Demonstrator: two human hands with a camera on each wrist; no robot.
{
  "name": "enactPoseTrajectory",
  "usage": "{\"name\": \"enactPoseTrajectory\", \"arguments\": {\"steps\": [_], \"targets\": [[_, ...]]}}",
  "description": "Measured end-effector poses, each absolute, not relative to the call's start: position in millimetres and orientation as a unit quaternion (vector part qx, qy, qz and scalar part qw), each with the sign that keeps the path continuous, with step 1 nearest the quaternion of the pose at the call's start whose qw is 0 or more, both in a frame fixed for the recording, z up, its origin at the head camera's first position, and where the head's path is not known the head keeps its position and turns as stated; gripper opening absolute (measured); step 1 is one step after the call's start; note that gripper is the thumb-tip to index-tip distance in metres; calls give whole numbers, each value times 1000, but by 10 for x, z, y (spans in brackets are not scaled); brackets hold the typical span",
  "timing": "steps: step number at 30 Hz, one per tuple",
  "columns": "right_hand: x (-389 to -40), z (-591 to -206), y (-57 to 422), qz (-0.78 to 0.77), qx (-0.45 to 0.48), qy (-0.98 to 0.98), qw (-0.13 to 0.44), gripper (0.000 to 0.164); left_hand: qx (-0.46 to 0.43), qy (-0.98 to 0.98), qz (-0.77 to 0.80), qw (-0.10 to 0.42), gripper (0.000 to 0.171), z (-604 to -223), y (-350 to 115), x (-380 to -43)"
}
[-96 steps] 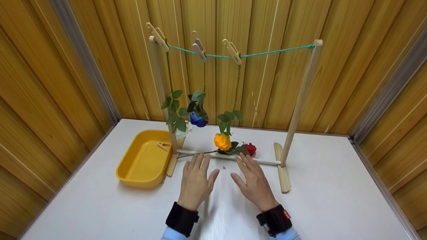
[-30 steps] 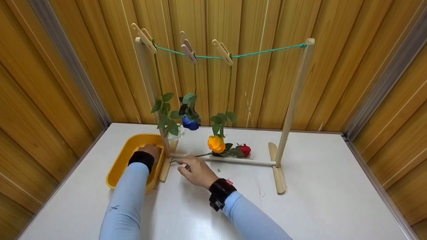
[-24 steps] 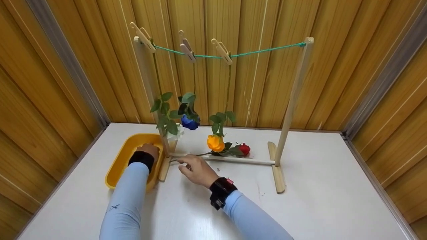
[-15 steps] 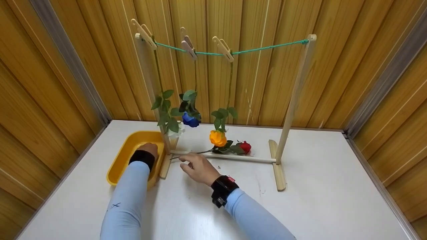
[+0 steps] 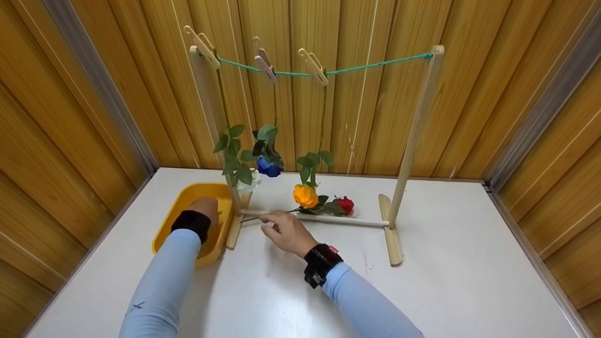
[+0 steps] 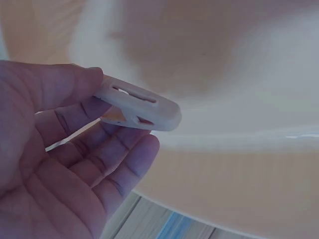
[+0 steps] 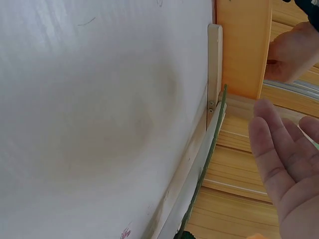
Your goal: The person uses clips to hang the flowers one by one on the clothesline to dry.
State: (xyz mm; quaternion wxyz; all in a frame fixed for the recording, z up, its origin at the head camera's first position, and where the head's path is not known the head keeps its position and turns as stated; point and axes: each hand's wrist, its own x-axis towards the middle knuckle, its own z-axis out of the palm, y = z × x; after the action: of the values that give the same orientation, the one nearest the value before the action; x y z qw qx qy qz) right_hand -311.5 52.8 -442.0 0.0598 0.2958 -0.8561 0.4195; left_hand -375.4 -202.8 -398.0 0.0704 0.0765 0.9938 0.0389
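My left hand (image 5: 205,206) is inside the yellow basin (image 5: 162,234), its fingers hidden in the head view. The left wrist view shows the thumb and fingers pinching a pale clothespin (image 6: 144,102) close over the basin. My right hand (image 5: 291,232) is by the stem of the red rose (image 5: 345,205), fingers bent a little and holding nothing. That rose lies along the rack's bottom bar, its green stem (image 7: 212,144) pointing left. Above it hangs a yellow rose (image 5: 305,195); a blue rose (image 5: 270,165) and a white rose (image 5: 249,180) hang further left.
The wooden rack has a left post and a right post (image 5: 413,145), with a teal cord (image 5: 371,67) strung between them. Three clothespins, one of them pale pink (image 5: 266,65), clip the hanging stems. Wood-patterned panels (image 5: 469,117) enclose the white table (image 5: 450,263).
From above the table, my left hand has gone into the basin and taken a clothespin; lately it shifted slightly left. My right hand went left to the rose stem, then slightly back right.
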Motion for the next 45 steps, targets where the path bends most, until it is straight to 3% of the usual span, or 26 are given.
{"name": "enactPoseTrajectory", "arguments": {"steps": [16,20,34,45], "targets": [[-3142,-4388,774,445,296,-841,85,27,91,989,113,5,11,-3648,-1996,-3578],[-3136,-4374,860,450,295,-838,85,27,122,982,145,-22,18,-3576,-1901,-3470],[-3098,-4200,1231,465,280,-832,112,28,207,935,249,-148,29,-3406,-1131,-3115],[-3002,-4111,1522,473,270,-825,149,31,263,881,319,-228,30,-3559,-663,-2905]]}}
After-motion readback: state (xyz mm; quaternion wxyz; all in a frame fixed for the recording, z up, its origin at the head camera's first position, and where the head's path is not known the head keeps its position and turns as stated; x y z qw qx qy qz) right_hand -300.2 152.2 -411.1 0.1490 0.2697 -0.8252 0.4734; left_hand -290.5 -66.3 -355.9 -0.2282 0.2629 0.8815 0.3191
